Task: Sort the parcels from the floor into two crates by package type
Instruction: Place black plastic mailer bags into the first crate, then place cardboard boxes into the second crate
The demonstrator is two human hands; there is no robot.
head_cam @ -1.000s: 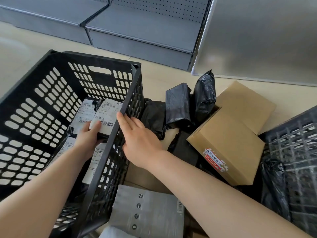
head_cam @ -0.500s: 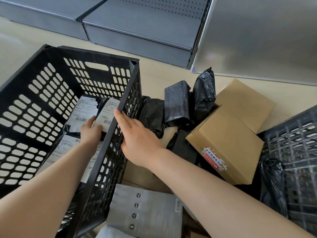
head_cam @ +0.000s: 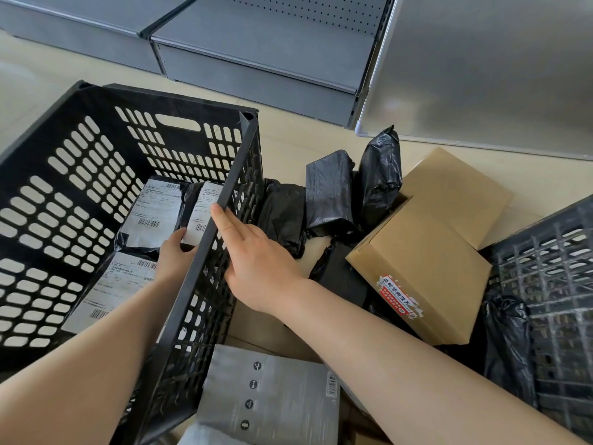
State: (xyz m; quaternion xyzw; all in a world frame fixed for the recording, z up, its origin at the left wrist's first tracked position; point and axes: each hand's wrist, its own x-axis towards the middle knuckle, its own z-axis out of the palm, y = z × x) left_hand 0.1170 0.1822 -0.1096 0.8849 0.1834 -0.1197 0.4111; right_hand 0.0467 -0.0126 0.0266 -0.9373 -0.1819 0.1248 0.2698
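Left crate [head_cam: 96, 175]: black plastic, slotted walls, standing on the floor [head_cam: 288, 130] at the left of the view.
Inside left crate: three black bag parcels with white shipping labels lie on its bottom; a far-left one [head_cam: 150, 216], a far-right one [head_cam: 200, 216] against the right wall, and a near one [head_cam: 112, 287] partly under the left forearm.
Left hand [head_cam: 173, 252]: inside the crate, thumb and fingers holding the near edge of the far-right labelled parcel.
Right hand [head_cam: 256, 252]: outside the crate, fingers straight and close together, resting on the top rim of the crate's right wall.
Black bag parcels on floor: three stand or lean just right of the crate, a low one [head_cam: 282, 220], a middle one [head_cam: 330, 191] and a taller one [head_cam: 380, 175]; the taller one touches the cardboard box.
Cardboard box [head_cam: 423, 252]: brown, closed, with a red and white sticker on its near side; it lies between the black bags and the right crate.
Right crate [head_cam: 552, 268]: dark grid walls, at the right edge; another black bag [head_cam: 507, 342] leans against it.
Grey parcel [head_cam: 269, 396]: flat, with small round symbols and a barcode, near the bottom edge, just beside the left crate.
Background: grey metal shelving [head_cam: 256, 43] along the far side.
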